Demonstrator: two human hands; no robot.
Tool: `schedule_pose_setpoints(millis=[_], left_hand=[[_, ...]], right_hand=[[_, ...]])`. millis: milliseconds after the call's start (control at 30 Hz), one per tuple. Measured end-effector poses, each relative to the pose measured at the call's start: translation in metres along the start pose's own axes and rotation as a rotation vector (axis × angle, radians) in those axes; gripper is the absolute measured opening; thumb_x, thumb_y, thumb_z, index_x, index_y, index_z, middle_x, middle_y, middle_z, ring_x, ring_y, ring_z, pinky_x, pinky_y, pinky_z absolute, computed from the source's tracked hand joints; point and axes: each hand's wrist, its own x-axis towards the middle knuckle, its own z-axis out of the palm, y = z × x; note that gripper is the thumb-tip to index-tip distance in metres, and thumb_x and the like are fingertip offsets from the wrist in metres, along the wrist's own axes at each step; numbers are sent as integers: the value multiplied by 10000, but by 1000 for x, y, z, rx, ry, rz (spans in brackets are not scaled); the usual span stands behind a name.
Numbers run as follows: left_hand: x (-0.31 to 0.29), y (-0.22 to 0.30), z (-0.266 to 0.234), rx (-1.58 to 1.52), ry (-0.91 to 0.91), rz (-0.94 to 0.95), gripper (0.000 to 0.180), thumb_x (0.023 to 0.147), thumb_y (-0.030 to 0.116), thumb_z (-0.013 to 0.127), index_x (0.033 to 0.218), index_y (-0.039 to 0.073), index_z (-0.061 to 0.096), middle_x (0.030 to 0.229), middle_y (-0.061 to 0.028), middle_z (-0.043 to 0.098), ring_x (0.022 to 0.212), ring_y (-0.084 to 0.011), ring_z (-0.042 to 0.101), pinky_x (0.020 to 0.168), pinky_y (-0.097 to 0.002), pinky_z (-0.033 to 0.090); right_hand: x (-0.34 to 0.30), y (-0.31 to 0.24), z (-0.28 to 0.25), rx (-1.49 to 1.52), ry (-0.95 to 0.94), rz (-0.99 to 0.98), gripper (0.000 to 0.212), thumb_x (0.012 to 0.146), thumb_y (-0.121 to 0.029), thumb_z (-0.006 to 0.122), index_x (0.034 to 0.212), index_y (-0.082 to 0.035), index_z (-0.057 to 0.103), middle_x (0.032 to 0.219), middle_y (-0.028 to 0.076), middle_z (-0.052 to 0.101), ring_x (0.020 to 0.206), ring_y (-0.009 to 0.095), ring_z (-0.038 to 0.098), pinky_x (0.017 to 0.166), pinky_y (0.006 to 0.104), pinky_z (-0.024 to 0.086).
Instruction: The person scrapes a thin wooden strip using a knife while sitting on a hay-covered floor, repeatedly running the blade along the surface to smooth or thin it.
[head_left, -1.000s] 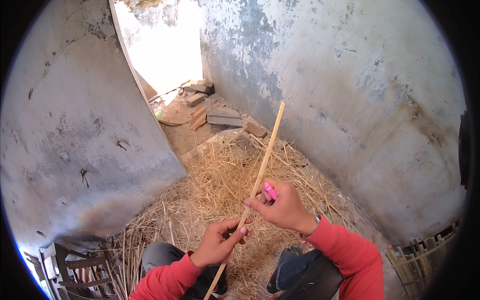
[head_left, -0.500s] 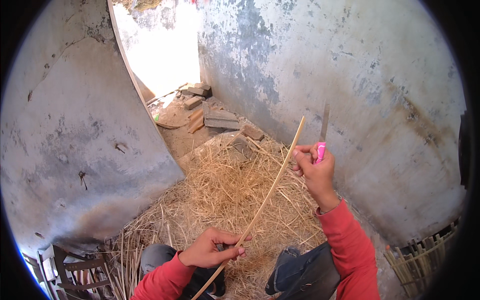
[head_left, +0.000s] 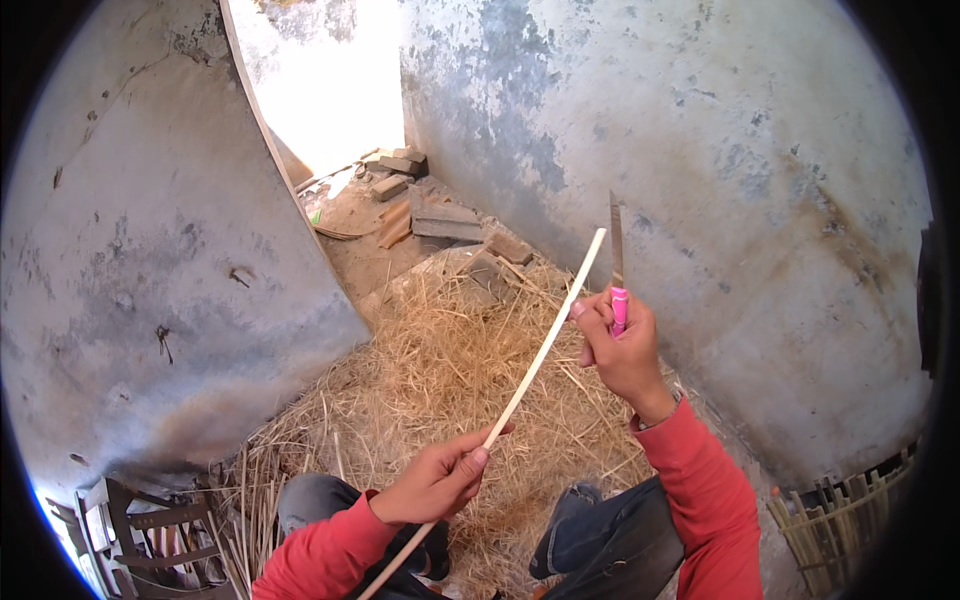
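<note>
A long, pale bamboo strip slants up and to the right in front of me. My left hand is closed around its lower part, thumb on top. Farther up, my right hand grips a knife by its pink handle, the narrow blade pointing upward. The thumb and forefinger of that hand are at the strip's upper part; whether they pinch it I cannot tell. Blade and strip stand apart, the blade to the right of the strip's tip.
Loose bamboo shavings cover the floor between and beyond my knees. Bricks and blocks lie by the bright doorway. Peeling walls stand on both sides. At lower left are a dark wooden frame and long thin strips; a bundle of bamboo pieces is at lower right.
My right hand has shifted slightly left with the knife, bringing the blade closer to the strip. The strip has turned to show a paler face, and my left hand has rolled over it.
</note>
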Motion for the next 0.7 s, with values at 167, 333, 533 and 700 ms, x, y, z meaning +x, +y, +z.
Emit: schedule_pose_setpoints(millis=[167,333,533,700], left_hand=[[2,-3,-6,-6,31,94,490,1150,339,449,1527,30,496,609,76,370,514,-39,366,496,-227,283],[-5,1,-8,48,69,137,489,1139,339,483,1505,18,529,609,70,370,512,-49,344,494,-237,270],[-13,7,-7,51,69,87,472,1137,307,492,1534,55,527,654,72,401,584,-51,386,560,-241,339],[-14,5,-5,73,110,108,432,1117,259,548,1482,31,581,587,53,442,490,-51,378,481,-242,298]], right_hand=[[4,16,-12,-96,-79,-93,420,1111,-400,510,856,-68,545,670,-11,556,622,59,505,582,251,375],[12,15,-24,-117,-12,54,465,1118,-469,477,952,-57,614,649,-50,462,597,51,444,561,259,359],[19,14,-31,-293,138,-91,429,1117,-413,526,911,-53,636,636,-76,444,554,19,383,499,228,289],[17,14,-30,-366,194,-118,431,1095,-369,579,834,-28,615,616,-59,412,579,45,360,512,280,296]])
